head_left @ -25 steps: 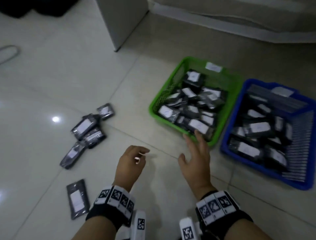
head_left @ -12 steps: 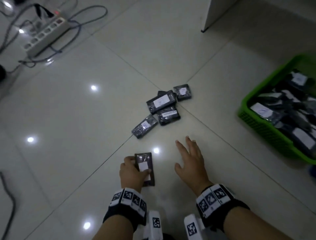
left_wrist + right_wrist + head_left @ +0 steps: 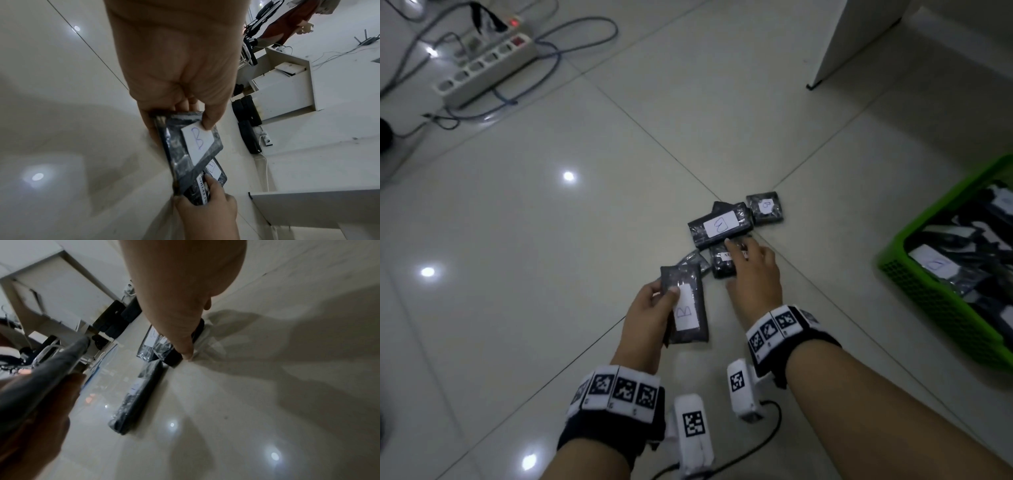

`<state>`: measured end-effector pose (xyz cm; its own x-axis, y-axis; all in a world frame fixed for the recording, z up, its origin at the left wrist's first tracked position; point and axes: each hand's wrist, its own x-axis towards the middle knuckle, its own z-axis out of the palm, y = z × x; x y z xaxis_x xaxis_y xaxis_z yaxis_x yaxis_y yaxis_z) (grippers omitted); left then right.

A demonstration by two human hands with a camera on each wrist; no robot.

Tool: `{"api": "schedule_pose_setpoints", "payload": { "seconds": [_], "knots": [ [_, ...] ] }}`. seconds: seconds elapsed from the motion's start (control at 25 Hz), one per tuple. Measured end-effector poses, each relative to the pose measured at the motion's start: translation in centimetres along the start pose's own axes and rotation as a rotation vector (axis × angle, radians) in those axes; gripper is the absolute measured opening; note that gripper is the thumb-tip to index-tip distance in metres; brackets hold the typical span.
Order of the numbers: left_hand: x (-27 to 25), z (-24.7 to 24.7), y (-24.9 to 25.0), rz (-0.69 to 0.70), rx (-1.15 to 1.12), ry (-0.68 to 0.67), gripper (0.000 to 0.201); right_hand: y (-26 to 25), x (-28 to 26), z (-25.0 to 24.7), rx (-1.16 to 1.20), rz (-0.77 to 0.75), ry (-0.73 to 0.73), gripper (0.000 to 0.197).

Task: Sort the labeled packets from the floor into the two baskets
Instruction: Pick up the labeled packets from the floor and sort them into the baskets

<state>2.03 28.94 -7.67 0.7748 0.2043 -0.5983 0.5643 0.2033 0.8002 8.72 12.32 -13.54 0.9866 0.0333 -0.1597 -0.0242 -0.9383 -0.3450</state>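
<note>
My left hand [image 3: 659,303] holds a dark packet [image 3: 686,308] with a white label marked B, thumb on the label [image 3: 197,139], lifted off the floor. Just beyond it my right hand [image 3: 739,265] reaches into the small pile and grips a dark printed packet [image 3: 720,262] that lies on the tiles; its thumb [image 3: 185,347] sits at that packet's edge. A larger B-labelled packet [image 3: 720,224], a small square one [image 3: 765,208] and another [image 3: 693,257] lie around it. The green basket [image 3: 941,308] with several packets stands at the right edge. The second basket is out of view.
A white power strip [image 3: 482,72] with tangled cables lies on the floor at the far left. A white cabinet corner [image 3: 859,37] stands at the back right. Glossy pale tiles lie between the pile and the green basket.
My left hand has lifted its packet off the floor and turned its label up. My right hand went forward from bare floor onto the pile. The view swung left, so the baskets slid right.
</note>
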Motion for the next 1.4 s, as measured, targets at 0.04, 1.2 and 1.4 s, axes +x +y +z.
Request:
{"api": "schedule_pose_setpoints", "payload": {
  "seconds": [0.04,1.2,1.4],
  "knots": [
    [0.2,0.2,0.1,-0.001,-0.013,-0.017,0.024,0.3,0.0,0.0,-0.018,-0.024,0.028,0.07],
    [-3.3,24.5,3.4,0.062,0.013,-0.323,0.045,20.8,-6.1,-18.3,1.3,0.503,0.313,0.02],
    [-4.8,32.1,2.9,0.05,0.038,-0.37,0.036,29.0,-6.8,-20.0,1.112,0.724,0.553,0.02]
  ]
}}
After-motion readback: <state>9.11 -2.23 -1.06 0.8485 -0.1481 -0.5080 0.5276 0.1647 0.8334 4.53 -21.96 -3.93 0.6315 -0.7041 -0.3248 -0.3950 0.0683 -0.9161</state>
